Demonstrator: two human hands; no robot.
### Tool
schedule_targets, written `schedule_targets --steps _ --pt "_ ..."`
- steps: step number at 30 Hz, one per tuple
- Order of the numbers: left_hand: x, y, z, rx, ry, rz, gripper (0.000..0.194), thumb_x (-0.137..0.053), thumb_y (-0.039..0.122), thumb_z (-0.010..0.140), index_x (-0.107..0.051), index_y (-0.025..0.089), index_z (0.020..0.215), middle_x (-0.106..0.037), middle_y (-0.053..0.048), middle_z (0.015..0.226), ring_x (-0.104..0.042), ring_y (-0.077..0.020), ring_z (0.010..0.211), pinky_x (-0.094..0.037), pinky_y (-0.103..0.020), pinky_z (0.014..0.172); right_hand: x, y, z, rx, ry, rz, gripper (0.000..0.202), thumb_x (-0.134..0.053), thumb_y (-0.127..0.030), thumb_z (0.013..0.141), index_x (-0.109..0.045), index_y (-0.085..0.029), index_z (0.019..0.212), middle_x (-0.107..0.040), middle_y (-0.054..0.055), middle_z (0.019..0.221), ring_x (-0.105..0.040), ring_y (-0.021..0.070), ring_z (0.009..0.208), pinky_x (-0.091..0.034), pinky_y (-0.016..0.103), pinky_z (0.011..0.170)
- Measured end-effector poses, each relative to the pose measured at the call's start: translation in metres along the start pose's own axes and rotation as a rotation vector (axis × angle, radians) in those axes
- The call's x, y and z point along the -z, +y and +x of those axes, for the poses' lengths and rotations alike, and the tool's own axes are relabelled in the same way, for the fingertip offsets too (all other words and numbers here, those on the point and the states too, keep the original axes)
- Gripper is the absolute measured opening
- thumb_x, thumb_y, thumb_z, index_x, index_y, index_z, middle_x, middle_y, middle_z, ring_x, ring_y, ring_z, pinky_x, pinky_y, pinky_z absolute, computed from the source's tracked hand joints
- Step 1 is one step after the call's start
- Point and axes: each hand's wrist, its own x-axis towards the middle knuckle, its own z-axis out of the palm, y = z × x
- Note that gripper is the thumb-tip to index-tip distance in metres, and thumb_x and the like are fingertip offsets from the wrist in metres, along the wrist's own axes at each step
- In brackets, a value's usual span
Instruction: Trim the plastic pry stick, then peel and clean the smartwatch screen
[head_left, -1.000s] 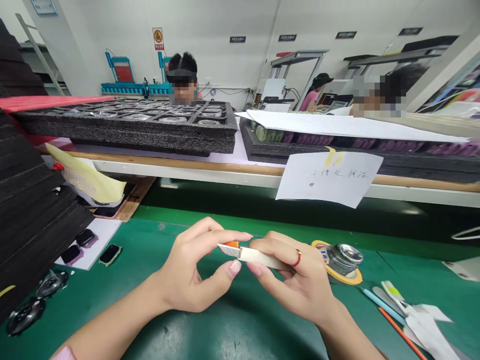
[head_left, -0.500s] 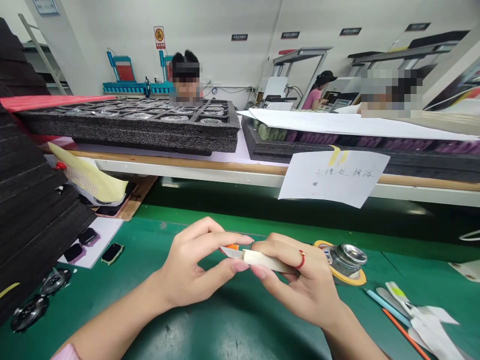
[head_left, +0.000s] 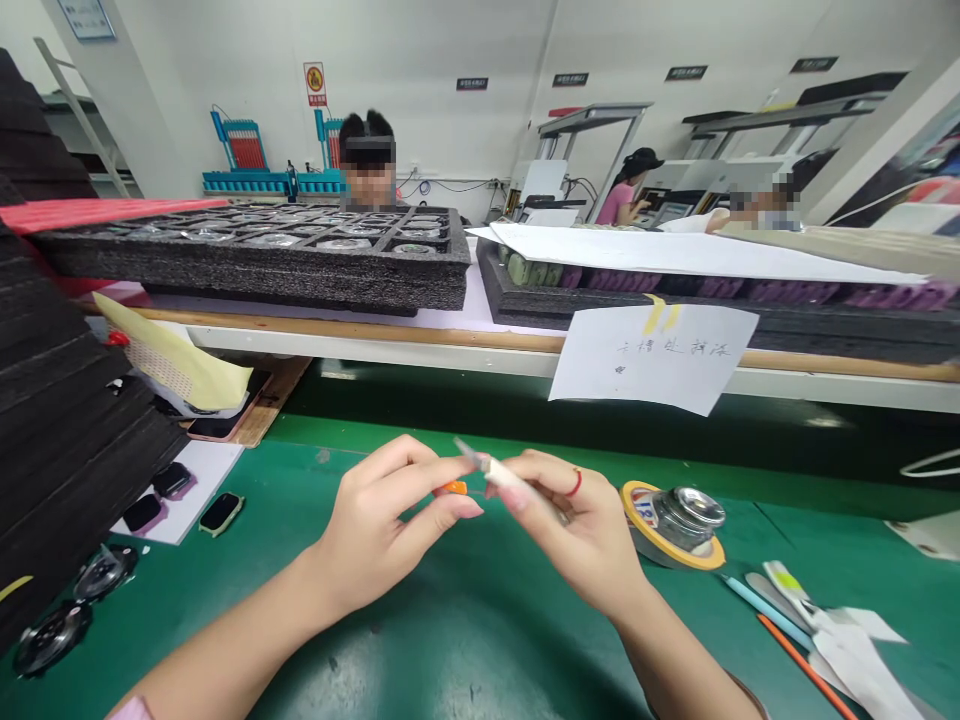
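In my right hand [head_left: 581, 525] is a craft knife [head_left: 501, 474] with an off-white handle. Its short metal blade points up and to the left, slightly blurred. Thumb and fingers of that hand are closed round the handle. My left hand [head_left: 390, 525] pinches a small orange piece [head_left: 455, 488] between thumb and fingers; most of it is hidden, so its kind is unclear. The blade is close to my left index fingertip, above the orange piece. Both hands are over the green table [head_left: 420, 660].
On the right are a glass jar [head_left: 691, 515] with a tape roll [head_left: 637, 500], a light-blue pen [head_left: 765, 610] and an orange stick [head_left: 806, 665]. Watch cases [head_left: 221, 513] lie left, beside stacked black foam [head_left: 67, 420]. Foam trays [head_left: 300, 270] fill the shelf ahead; people sit beyond.
The knife has tilted, its blade swinging up from lying level against the orange piece. My hands have parted slightly at the fingertips. The view has shifted a little.
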Motion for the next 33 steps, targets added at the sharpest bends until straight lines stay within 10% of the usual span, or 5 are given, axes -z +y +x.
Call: schedule_targets --steps 3,9,16,33 --pt "0.001 0.002 -0.001 0.095 -0.042 -0.069 0.033 -0.055 0.018 0.1 -0.066 0.024 0.131 -0.068 -0.001 0.084 -0.059 -0.01 0.071 -0.052 -0.019 0.068 0.002 -0.002 0.001 -0.073 0.092 0.034 0.027 -0.058 -0.037 0.095 -0.07 -0.018 0.08 -0.069 0.003 0.066 -0.061 0.0141 0.055 -0.046 0.023 0.047" --pt "0.008 0.016 -0.001 0.42 -0.177 -0.364 0.031 -0.047 0.028 0.105 -0.067 0.031 0.129 -0.071 0.003 0.08 -0.049 -0.0071 0.053 -0.043 -0.018 0.051 0.005 -0.017 -0.007 0.302 0.084 -0.342 0.006 -0.062 -0.021 0.093 -0.068 -0.02 0.091 -0.065 0.0 0.065 -0.056 0.0113 0.05 -0.042 0.023 0.044" --pt "0.01 0.024 -0.001 0.326 -0.108 -0.201 0.028 -0.05 0.024 0.101 -0.07 0.021 0.081 -0.076 -0.001 0.105 -0.066 -0.0116 0.08 -0.05 -0.02 0.065 0.001 -0.021 -0.013 0.402 0.109 -0.547 0.003 -0.062 -0.02 0.095 -0.063 -0.02 0.098 -0.064 0.0 0.067 -0.055 0.0096 0.051 -0.043 0.021 0.046" --pt "0.004 0.015 0.002 0.291 0.051 -0.152 0.023 -0.067 0.013 0.091 -0.074 0.022 0.072 -0.078 0.005 0.082 -0.069 -0.0072 0.072 -0.05 -0.011 0.063 -0.006 -0.019 -0.017 0.459 0.206 -0.728 0.009 -0.061 -0.025 0.099 -0.065 -0.017 0.096 -0.064 -0.002 0.064 -0.05 0.0067 0.047 -0.038 0.021 0.047"
